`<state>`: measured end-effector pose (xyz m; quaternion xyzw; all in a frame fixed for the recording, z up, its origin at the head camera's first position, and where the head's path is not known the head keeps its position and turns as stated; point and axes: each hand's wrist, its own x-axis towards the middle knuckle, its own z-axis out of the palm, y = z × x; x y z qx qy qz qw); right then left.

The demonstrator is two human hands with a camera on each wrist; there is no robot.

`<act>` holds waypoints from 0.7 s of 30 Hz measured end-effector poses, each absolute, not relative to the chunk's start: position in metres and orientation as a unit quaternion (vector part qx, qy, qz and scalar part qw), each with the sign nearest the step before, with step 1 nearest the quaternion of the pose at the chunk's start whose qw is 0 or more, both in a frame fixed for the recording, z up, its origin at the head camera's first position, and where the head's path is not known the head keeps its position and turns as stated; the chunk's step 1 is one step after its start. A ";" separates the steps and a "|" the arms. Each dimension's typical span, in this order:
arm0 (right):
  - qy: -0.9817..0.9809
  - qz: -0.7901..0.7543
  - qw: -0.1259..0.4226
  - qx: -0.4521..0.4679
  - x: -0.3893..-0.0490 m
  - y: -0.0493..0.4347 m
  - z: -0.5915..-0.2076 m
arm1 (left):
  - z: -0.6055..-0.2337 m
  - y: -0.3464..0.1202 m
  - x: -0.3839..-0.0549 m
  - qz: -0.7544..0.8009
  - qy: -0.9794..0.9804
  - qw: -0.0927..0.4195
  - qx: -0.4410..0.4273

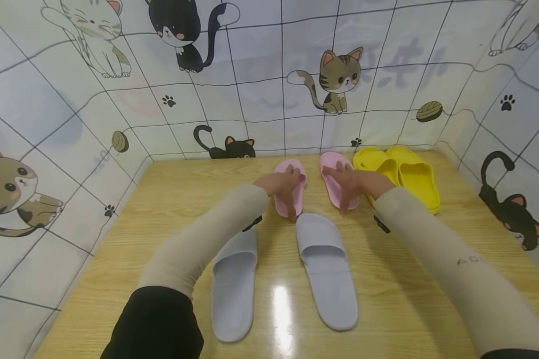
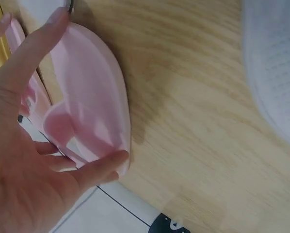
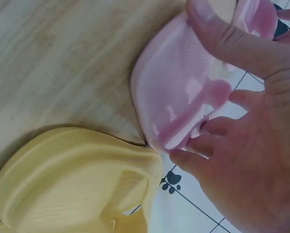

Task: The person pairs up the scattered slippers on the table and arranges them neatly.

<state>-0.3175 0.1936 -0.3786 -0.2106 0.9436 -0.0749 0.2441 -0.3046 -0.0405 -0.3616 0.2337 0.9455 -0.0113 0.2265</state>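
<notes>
My left hand point(image 1: 282, 185) is over the left pink slipper point(image 1: 299, 195). In the left wrist view its thumb touches the slipper's heel end and its forefinger lies along the toe edge, the fingers spread. The right pink slipper point(image 3: 171, 80) is under my right hand point(image 1: 354, 183), whose thumb reaches the heel end while the other fingers extend along the toe side. Both pink slippers stand side by side with their toes toward the back wall, a gap between them. Neither hand appears curled round its slipper.
Yellow clogs point(image 1: 419, 184) stand close to the right of the pink pair. Nearer to me lie a left grey-white slipper point(image 1: 234, 294) and a right one point(image 1: 331, 284), angled apart. A wood-grain tabletop point(image 1: 179, 199) meets cat-printed walls point(image 1: 260, 99) at the back and sides.
</notes>
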 end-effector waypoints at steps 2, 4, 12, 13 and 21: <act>0.944 -0.075 0.246 -0.205 -0.319 0.193 -0.377 | -0.360 -0.039 -0.308 -0.003 0.946 0.224 0.233; 0.945 -0.073 0.245 -0.202 -0.319 0.193 -0.377 | -0.361 -0.037 -0.311 0.004 0.947 0.224 0.231; 0.956 -0.058 0.203 -0.205 -0.314 0.189 -0.380 | -0.369 -0.031 -0.323 0.029 0.950 0.248 0.188; 0.958 -0.055 0.198 -0.203 -0.314 0.188 -0.380 | -0.369 -0.030 -0.324 0.036 0.950 0.251 0.185; 0.962 -0.041 0.184 -0.199 -0.317 0.190 -0.386 | -0.371 -0.028 -0.331 0.086 0.942 0.265 0.188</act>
